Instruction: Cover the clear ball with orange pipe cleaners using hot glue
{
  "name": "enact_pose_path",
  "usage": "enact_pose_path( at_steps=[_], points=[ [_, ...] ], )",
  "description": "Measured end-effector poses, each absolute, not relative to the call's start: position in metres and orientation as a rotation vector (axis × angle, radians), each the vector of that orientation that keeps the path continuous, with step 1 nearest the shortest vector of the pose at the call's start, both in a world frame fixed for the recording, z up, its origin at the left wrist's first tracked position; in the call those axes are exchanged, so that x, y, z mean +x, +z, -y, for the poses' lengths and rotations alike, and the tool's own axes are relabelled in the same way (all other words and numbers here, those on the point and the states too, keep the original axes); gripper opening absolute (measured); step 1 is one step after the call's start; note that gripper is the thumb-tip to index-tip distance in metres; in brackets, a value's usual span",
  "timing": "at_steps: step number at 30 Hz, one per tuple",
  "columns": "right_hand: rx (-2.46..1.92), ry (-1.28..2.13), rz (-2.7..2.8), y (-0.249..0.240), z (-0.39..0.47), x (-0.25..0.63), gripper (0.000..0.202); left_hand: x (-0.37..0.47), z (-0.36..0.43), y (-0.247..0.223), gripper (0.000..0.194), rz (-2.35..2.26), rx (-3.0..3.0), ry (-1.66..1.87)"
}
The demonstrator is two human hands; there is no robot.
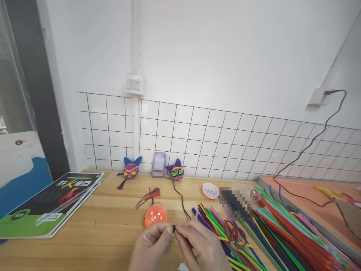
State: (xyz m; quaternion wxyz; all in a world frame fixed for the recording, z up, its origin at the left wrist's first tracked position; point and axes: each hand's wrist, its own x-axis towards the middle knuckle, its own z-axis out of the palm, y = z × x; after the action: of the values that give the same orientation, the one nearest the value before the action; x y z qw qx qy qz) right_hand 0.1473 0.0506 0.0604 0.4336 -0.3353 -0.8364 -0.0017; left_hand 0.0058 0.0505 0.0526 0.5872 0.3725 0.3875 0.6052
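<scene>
In the head view, my left hand [153,242] and my right hand [203,241] meet near the bottom middle, each closed in a pinch. Between their fingertips is a small black piece [174,228], mostly hidden, so its kind cannot be made out. Just beyond my left fingers sits a shiny orange ball [156,215], with a dark red and orange tassel [152,194] behind it. To the right of my right hand lie loose coloured pipe cleaners [214,214], and dark red scissor-like handles [235,234] rest on them.
Two decorated cat-like heads, one blue-eared [131,168] and one purple-eared [176,171], stand against the wall grid. A pink bowl [210,191] holds small beads. Magazines [56,199] lie left. More pipe cleaners [304,237] and yellow-handled pliers [328,192] are right. A black cable [182,197] crosses the table.
</scene>
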Motion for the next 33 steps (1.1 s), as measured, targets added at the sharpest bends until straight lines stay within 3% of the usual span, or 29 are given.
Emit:
enact_pose_path(
  at_steps=[12, 20, 26, 33],
  points=[
    [-0.824, -0.072, 2.078, 0.069, -0.05, 0.151, 0.02, 0.01, -0.046, 0.048, 0.033, -0.812, 0.559, 1.311],
    [-0.866, 0.159, 2.261, 0.09, -0.049, 0.165, 0.019, -0.001, -0.049, 0.066, 0.041, -0.821, 0.787, 1.088],
    [-0.886, 0.143, 2.351, 0.092, -0.048, 0.166, 0.018, -0.01, -0.053, 0.067, 0.036, -0.922, 1.103, 0.965],
    [-0.907, 0.176, 2.229, 0.087, -0.049, 0.164, 0.016, -0.008, -0.056, 0.067, 0.034, -0.963, 1.064, 1.08]
  ],
)
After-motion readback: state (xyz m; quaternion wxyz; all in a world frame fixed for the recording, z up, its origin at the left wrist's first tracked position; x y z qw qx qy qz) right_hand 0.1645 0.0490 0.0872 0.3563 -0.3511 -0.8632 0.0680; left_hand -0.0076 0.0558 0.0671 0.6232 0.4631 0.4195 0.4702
